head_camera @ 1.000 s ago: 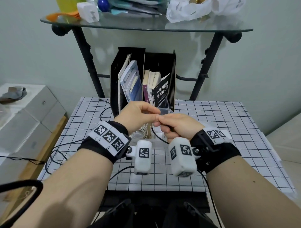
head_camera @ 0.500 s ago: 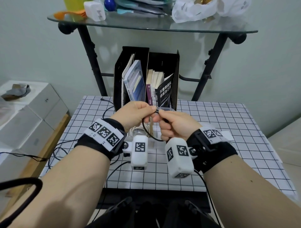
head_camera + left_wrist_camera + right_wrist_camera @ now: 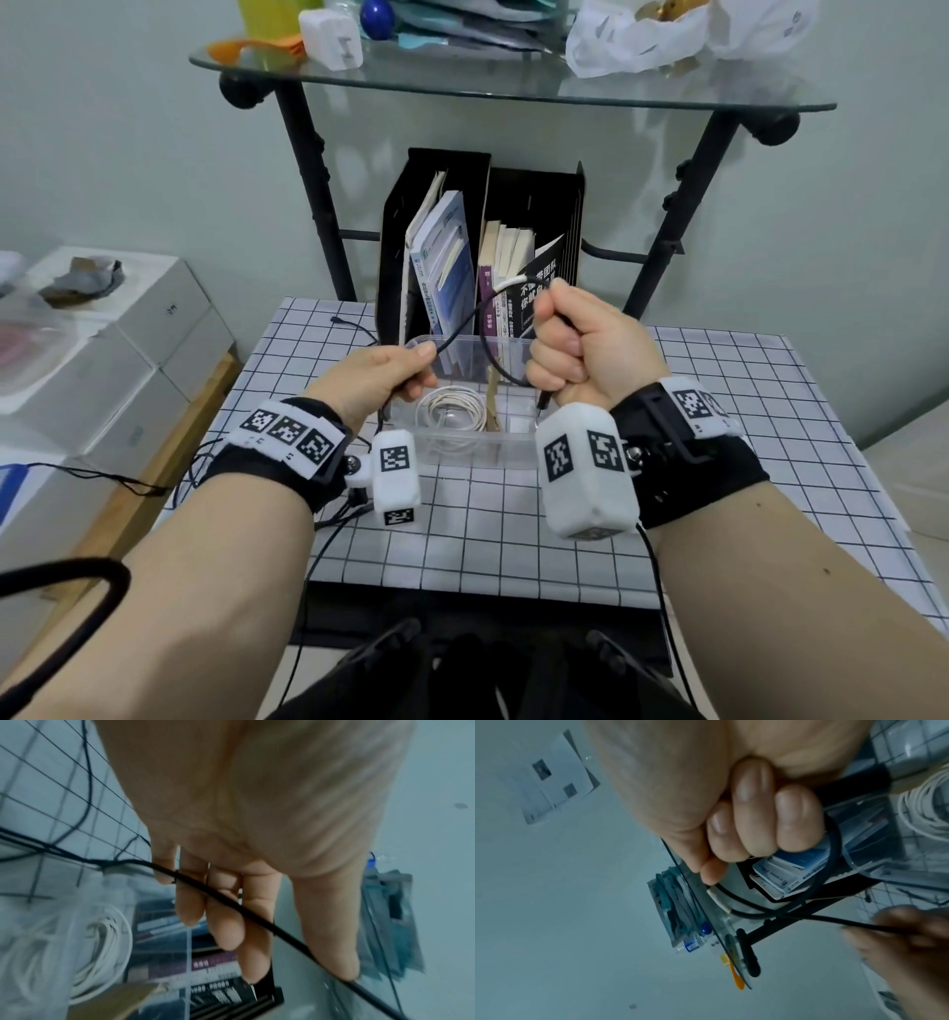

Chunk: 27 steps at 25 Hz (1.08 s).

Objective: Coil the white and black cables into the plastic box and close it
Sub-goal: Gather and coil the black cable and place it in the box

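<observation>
Overhead, right hand [image 3: 580, 349] fist clamps thin black cable [image 3: 462, 321] loop; left hand [image 3: 380, 377] pinches strand; white cable [image 3: 452, 411] coiled in clear plastic box [image 3: 462, 452].

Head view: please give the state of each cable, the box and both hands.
White cable: coiled, inside the box.
Black cable: partly looped, held above the box.
Box: open.
Left hand: pinches the black cable.
Right hand: fist around the black cable's loop.

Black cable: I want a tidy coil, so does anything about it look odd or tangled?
Nothing is damaged. The black cable is only partly coiled: the right hand holds loops, while a loose tail trails past the left hand off the table. The white cable lies coiled in the plastic box.
</observation>
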Each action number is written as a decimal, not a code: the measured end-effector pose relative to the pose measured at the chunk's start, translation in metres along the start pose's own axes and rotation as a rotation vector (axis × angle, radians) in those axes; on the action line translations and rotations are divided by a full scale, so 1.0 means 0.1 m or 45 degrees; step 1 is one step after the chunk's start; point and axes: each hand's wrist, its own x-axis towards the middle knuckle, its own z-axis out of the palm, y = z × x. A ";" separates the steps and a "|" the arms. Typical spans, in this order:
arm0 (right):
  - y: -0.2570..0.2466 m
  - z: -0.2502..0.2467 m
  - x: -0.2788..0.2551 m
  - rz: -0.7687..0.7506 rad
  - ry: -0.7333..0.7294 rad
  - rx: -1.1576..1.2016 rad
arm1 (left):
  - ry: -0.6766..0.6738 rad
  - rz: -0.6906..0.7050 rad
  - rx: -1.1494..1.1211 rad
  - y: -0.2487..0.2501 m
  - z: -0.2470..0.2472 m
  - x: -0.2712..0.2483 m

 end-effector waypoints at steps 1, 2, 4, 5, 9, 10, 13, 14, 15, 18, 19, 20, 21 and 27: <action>-0.01 0.00 0.01 -0.015 0.014 0.051 | 0.037 -0.004 -0.007 -0.05 -0.05 -0.02; -0.02 0.00 0.03 -0.026 0.030 0.095 | 0.064 -0.006 -0.015 -0.08 -0.10 -0.04; -0.04 0.00 0.05 -0.035 0.058 0.143 | 0.102 0.000 -0.062 -0.11 -0.18 -0.08; -0.03 0.00 0.06 -0.035 0.072 0.149 | 0.125 0.008 -0.101 -0.09 -0.21 -0.09; 0.03 0.00 0.10 -0.001 0.096 0.183 | 0.223 0.061 -0.196 0.08 -0.32 -0.11; 0.03 -0.01 0.11 0.003 0.099 0.198 | 0.221 0.079 -0.218 0.16 -0.34 -0.12; 0.03 -0.05 0.13 0.006 0.111 0.236 | 0.163 0.132 -0.269 0.43 -0.36 -0.18; 0.03 -0.07 0.13 0.004 0.115 0.243 | 0.137 0.147 -0.281 0.53 -0.36 -0.22; 0.04 -0.08 0.13 0.000 0.120 0.247 | 0.106 0.163 -0.292 0.64 -0.34 -0.25; 0.02 -0.09 0.11 -0.001 0.131 0.259 | -0.009 0.214 -0.315 0.94 -0.28 -0.33; 0.01 -0.09 0.10 0.000 0.136 0.268 | -0.034 0.220 -0.313 1.00 -0.25 -0.33; 0.00 -0.09 0.09 0.000 0.139 0.284 | -0.047 0.214 -0.298 1.04 -0.22 -0.31; -0.02 -0.10 0.07 -0.004 0.140 0.311 | -0.048 0.191 -0.266 1.04 -0.17 -0.29; -0.14 -0.19 0.01 -0.052 0.089 0.450 | -0.111 -0.111 0.264 0.69 0.27 -0.12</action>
